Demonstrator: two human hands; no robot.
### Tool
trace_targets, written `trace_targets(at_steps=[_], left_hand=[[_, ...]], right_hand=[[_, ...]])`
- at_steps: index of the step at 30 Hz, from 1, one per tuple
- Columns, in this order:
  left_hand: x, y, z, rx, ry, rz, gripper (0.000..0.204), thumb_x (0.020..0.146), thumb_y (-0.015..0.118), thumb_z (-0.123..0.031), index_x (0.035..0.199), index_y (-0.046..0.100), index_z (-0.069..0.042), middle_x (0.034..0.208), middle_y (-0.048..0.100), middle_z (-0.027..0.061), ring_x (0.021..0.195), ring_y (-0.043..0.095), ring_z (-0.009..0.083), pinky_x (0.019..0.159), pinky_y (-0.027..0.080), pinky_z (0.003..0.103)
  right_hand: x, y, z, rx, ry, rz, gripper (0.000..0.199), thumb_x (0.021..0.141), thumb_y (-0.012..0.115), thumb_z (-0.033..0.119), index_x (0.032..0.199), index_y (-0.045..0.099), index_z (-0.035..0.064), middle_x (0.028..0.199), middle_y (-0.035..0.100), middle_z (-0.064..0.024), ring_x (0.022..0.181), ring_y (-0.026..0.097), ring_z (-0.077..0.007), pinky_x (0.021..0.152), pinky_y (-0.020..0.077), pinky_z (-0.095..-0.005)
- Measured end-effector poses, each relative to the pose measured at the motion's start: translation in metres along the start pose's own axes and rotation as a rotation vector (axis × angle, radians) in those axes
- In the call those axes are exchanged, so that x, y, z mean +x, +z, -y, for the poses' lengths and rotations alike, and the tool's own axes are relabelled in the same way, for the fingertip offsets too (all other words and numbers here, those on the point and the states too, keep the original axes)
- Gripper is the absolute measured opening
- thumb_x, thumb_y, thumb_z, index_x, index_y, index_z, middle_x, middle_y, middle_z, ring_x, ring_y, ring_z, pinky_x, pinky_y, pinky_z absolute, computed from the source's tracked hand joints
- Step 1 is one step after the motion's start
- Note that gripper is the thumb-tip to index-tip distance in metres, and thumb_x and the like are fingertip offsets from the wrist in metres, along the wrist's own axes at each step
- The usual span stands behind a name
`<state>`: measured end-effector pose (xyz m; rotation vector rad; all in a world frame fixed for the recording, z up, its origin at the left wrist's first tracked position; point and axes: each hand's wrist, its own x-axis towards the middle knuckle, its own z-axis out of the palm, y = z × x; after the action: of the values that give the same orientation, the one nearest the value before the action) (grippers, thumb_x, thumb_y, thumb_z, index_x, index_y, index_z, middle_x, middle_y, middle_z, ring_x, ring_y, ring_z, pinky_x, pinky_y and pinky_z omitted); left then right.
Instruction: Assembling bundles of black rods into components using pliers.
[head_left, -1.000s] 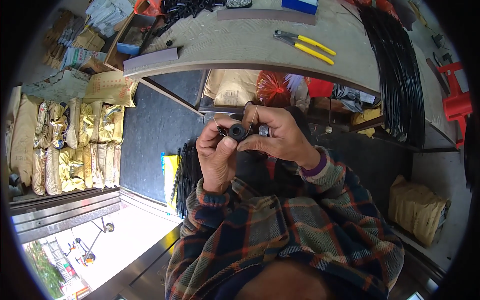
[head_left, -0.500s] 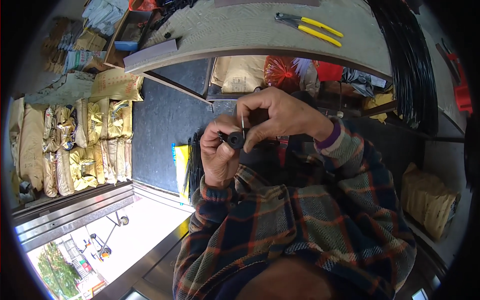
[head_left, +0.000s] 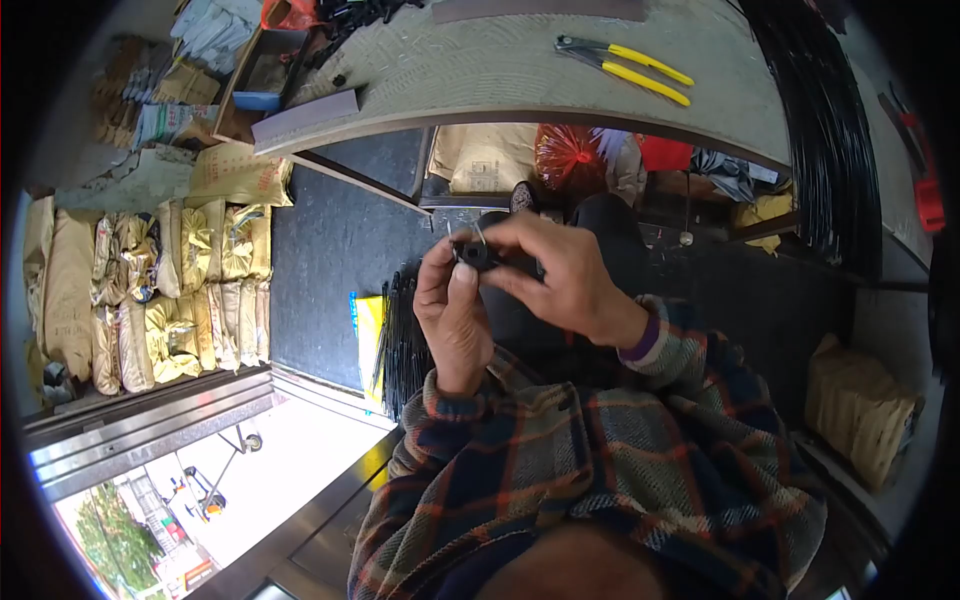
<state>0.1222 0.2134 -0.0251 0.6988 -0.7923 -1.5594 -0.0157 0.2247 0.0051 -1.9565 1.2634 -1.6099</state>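
Both hands meet near the person's chest: left hand (head_left: 452,310) and right hand (head_left: 560,275) each pinch one small black part (head_left: 478,256), fingers curled tight. One pair of yellow-handled pliers (head_left: 628,66) lies far off on the bench (head_left: 480,70).

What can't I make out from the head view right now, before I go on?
- Small black part: mostly covered by the left hand and right hand; its shape and the thin metal loop on it are too small to tell.
- Bundle of black strips: its right side is hidden behind the left forearm.
- Yellow-handled pliers: jaws too small to read.
- Red tool: cut off by the right rim.
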Motion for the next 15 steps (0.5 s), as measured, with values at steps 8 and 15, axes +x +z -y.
trace_targets(at_steps=[8,15], left_hand=[[-0.015,-0.003,-0.018,0.504,0.211,0.15,0.037,0.087,0.047,-0.005,0.123,0.043,0.006,0.112,0.056,0.0183,0.102,0.054,0.0194,0.09,0.041,0.029],[-0.006,-0.016,-0.039,0.679,0.448,0.354,0.035,0.085,0.051,-0.018,0.111,0.048,0.006,0.107,0.058,0.0231,0.108,0.053,0.0307,0.103,0.02,0.048]], right_hand=[[-0.02,0.024,-0.013,-0.122,-0.261,-0.003,0.041,0.068,0.066,-0.001,0.107,0.051,0.0018,0.099,0.055,-0.014,0.078,0.061,-0.0234,0.06,0.0509,-0.0301],[-0.032,0.029,-0.015,0.136,-0.069,0.001,0.023,0.069,0.065,-0.002,0.091,0.062,0.0022,0.082,0.059,-0.0093,0.07,0.06,-0.0241,0.057,0.0485,-0.0313]])
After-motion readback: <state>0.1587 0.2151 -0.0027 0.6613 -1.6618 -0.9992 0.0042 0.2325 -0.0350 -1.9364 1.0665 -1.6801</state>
